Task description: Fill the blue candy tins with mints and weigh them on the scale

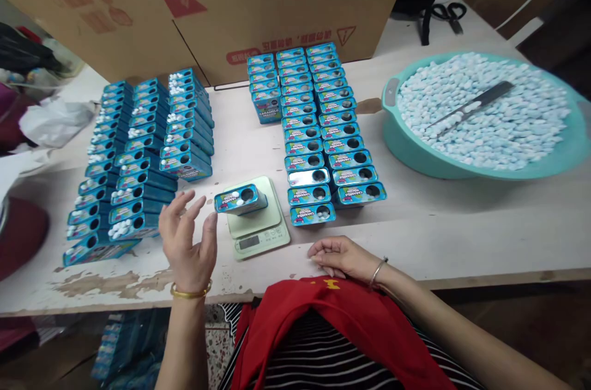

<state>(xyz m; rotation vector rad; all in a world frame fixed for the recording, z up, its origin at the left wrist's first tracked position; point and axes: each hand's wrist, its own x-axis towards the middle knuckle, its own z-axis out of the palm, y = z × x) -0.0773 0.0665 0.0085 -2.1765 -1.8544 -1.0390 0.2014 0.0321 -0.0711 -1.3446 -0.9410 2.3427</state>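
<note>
From my head, a blue, boxy tin (237, 198) sits on the pale green plastic scale (281, 235). My left hand (187, 239) is wide open beside it, empty; my right hand (342, 256) is half curled, I can't tell if empty. Hands off weighs best.

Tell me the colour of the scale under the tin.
The scale is pale green, best seen in the head view.

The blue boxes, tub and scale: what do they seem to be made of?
The blue boxes look like glossy printed tin: one top shines white, apparently reflecting light, though coated plastic is possible. The tub seems satin plastic, with its even turquoise colour and moulded rim. The scale is probably smooth plastic too, pale green with softly rounded corners.
</note>
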